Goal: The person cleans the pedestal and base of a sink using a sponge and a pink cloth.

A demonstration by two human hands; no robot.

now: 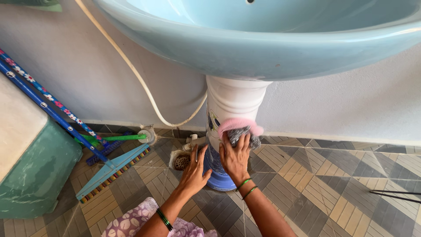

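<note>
A light blue wash basin [263,44] fills the top of the view, standing on a white pedestal [232,103] with a blue base [219,180]. My right hand [236,156] presses a pink-and-steel scrubber [241,129] against the front of the pedestal, fingers closed over it. My left hand [195,171] rests flat against the pedestal's lower left side, fingers apart, holding nothing. Green bangles sit on both wrists.
A floor drain [181,161] and white pipe fitting [192,141] sit left of the pedestal. A cream hose [131,70] hangs down the wall. Blue brooms [109,169] and a green-handled brush [116,138] lie on the patterned tiles beside a green bin [35,171] at left.
</note>
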